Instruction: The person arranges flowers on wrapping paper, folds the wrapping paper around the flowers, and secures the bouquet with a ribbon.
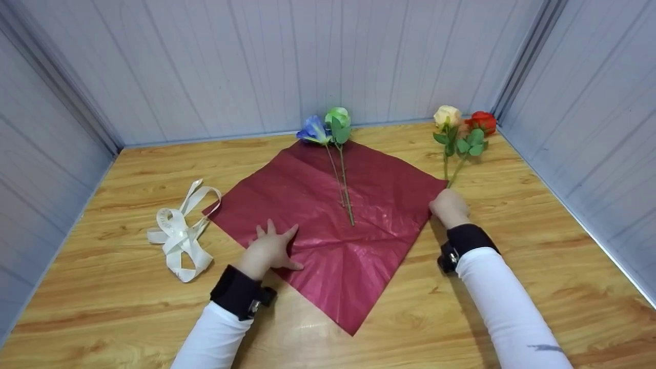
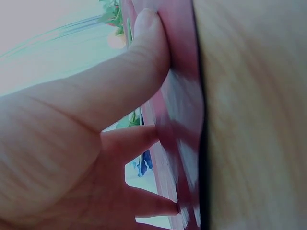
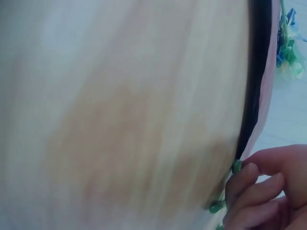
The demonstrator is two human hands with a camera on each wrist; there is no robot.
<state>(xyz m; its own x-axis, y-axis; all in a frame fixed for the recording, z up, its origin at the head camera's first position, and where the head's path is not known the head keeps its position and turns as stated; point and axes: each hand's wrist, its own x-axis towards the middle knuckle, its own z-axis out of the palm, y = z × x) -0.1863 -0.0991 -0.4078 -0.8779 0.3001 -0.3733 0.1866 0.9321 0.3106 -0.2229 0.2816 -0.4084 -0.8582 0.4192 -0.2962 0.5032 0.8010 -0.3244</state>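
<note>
A dark red sheet of wrapping paper point(image 1: 318, 205) lies on the table, turned like a diamond. Fingers spread, my left hand point(image 1: 269, 248) rests on its front left edge; in the left wrist view the thumb point(image 2: 146, 28) lies flat along the paper. My right hand point(image 1: 450, 207) pinches the sheet near its right corner, fingers curled in the right wrist view. Just beyond that hand, the stems of a cream rose point(image 1: 447, 117) and a red rose point(image 1: 482, 122) run down to it. On the paper lie a blue flower point(image 1: 313, 129) and a green rose point(image 1: 338, 117), stems pointing toward me.
A loose heap of cream ribbon point(image 1: 179, 236) lies left of the paper, one strand over its left corner. Pale panel walls point(image 1: 266, 66) enclose the wooden table point(image 1: 102, 307) at the back and both sides. The flower heads sit near the back wall.
</note>
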